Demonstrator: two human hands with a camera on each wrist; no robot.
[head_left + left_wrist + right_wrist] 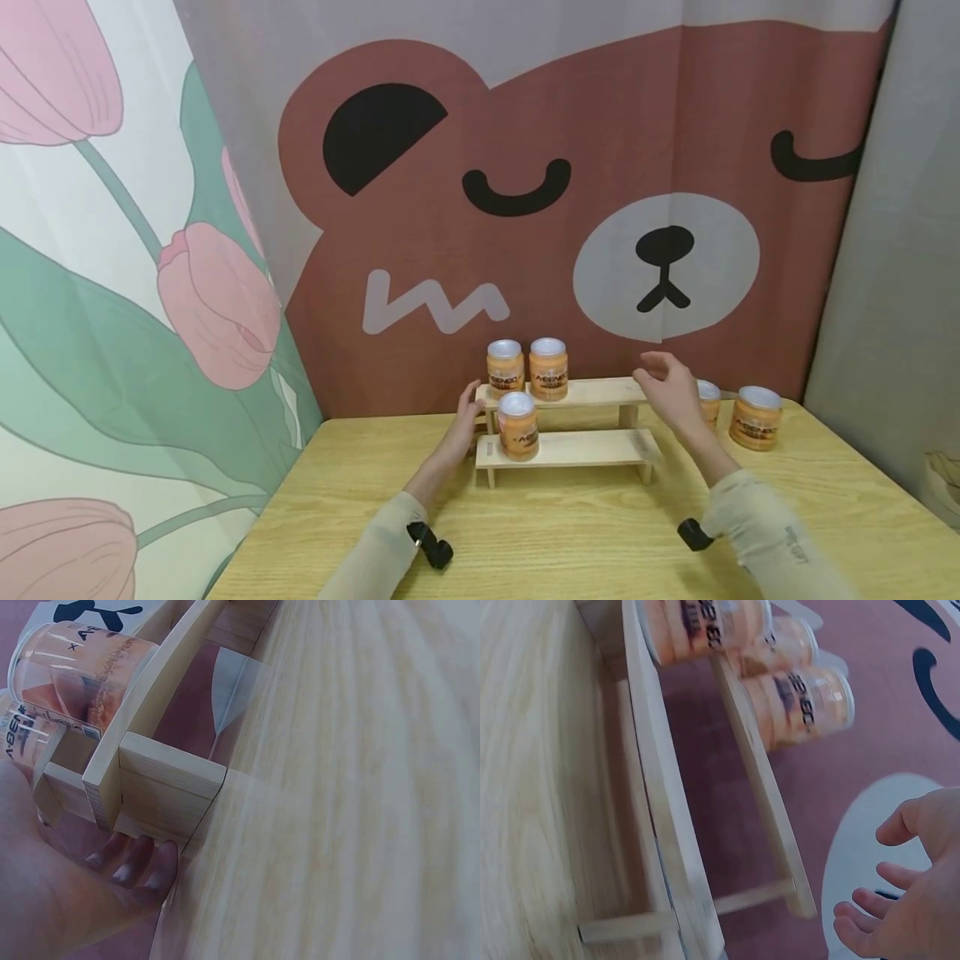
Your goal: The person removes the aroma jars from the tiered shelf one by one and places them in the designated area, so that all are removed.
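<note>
tulip-print curtain (217, 308) far left, along the tabletop's (570, 533) left edge. left hand (459, 433) at the left end of the two-step wooden stand (592, 448), which sits near the tabletop's far edge; fingers bent beside the end leg, can't tell if they grip or only touch. two orange-labelled jars (506, 372) upright, side by side, on the left half of the upper board, bear-print curtain (540, 258) behind. third jar (519, 435) upright on the lower board, toward its left end. right hand (670, 392) near the upper board's right end, apart from it; fingers loosely bent, slightly spread, empty. two jars on tabletop toward far right corner: half-hidden jar (709, 407) behind the right hand, outer jar (756, 421) just beside it, upright.
</note>
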